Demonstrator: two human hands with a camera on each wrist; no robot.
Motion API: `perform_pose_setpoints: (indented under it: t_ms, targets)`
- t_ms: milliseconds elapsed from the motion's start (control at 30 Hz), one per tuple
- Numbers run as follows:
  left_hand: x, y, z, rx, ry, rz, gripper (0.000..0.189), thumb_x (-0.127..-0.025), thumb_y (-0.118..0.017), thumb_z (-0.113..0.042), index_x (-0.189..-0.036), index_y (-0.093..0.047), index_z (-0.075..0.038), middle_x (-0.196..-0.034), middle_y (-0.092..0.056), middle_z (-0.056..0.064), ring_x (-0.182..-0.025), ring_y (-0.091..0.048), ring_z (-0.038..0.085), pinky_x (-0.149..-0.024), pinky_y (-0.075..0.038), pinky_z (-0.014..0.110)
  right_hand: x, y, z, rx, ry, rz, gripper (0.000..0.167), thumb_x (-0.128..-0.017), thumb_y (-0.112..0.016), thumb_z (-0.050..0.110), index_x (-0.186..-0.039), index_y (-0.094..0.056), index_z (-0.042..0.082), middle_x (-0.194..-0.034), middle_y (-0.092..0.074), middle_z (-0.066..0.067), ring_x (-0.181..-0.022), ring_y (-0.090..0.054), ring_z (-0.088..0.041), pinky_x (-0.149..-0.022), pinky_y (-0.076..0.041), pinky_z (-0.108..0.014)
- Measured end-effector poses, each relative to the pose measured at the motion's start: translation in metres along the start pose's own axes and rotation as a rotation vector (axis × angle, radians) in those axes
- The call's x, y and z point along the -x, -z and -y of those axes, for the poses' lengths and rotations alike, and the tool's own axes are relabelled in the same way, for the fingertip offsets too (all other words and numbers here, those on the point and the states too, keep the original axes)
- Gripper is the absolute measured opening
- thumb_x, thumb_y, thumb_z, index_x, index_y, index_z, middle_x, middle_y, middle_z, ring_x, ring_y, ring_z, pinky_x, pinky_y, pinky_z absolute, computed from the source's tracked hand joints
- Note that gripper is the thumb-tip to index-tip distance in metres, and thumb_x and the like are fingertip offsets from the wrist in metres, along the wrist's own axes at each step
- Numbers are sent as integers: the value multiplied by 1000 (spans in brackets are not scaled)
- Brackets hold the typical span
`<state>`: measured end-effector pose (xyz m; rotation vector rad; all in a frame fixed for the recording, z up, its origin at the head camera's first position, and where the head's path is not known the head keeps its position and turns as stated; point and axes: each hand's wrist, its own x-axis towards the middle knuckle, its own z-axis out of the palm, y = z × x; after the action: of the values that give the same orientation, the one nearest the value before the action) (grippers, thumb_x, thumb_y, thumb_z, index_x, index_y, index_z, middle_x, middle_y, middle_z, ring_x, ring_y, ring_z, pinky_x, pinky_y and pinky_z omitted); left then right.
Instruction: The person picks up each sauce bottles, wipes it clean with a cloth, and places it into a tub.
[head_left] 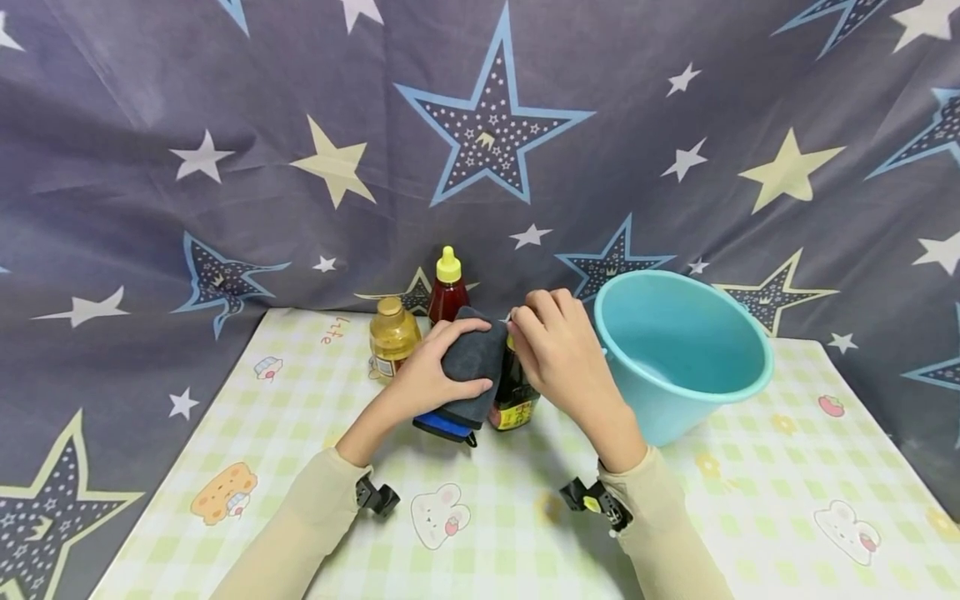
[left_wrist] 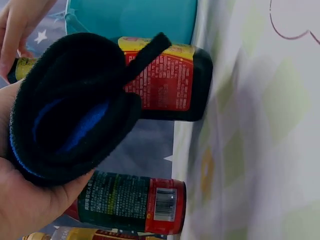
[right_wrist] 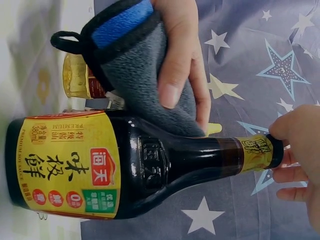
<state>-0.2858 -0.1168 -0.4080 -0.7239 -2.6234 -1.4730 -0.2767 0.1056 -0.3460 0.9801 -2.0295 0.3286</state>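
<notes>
My left hand (head_left: 420, 375) grips a folded grey cloth (head_left: 474, 371) with a blue underside, black edging and a small loop. The cloth is beside the neck of a dark soy sauce bottle (right_wrist: 150, 165); whether they touch, I cannot tell. At the top of that bottle, my right hand (head_left: 558, 354) pinches the cap (right_wrist: 276, 150) between thumb and fingers. The soy sauce bottle stands upright on the table, its yellow label facing the right wrist camera. In the head view the cloth and right hand hide much of it.
Behind the left hand stand a red sauce bottle (head_left: 447, 293) with a yellow nozzle top and a yellowish glass bottle (head_left: 393, 337). A turquoise bucket (head_left: 675, 400) is close to the right hand. A star-patterned curtain (head_left: 262, 100) hangs behind the checked tablecloth (head_left: 300, 433).
</notes>
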Motion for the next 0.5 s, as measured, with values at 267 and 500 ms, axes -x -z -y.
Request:
perform_pose_setpoints:
  t_ms: [267, 500]
  targets:
    - [0, 3, 10, -51, 12, 70, 68, -84, -85, -33, -143, -51, -41, -131, -52, 5, -108, -57, 24, -90, -51, 45, 0, 1, 1, -19, -6, -2, 6, -100, -61, 8, -98, -62, 3, -96, -59, -13, -81, -47, -31, -75, -42, -44]
    - [0, 5, 17, -96, 29, 115, 68, -84, -85, -31, -142, -52, -39, -129, -53, 6, -109, -57, 26, -92, -51, 48, 0, 0, 1, -41, -17, -11, 5, -99, -63, 7, -97, -62, 3, -95, -57, -13, -80, -45, -31, -74, -40, -43]
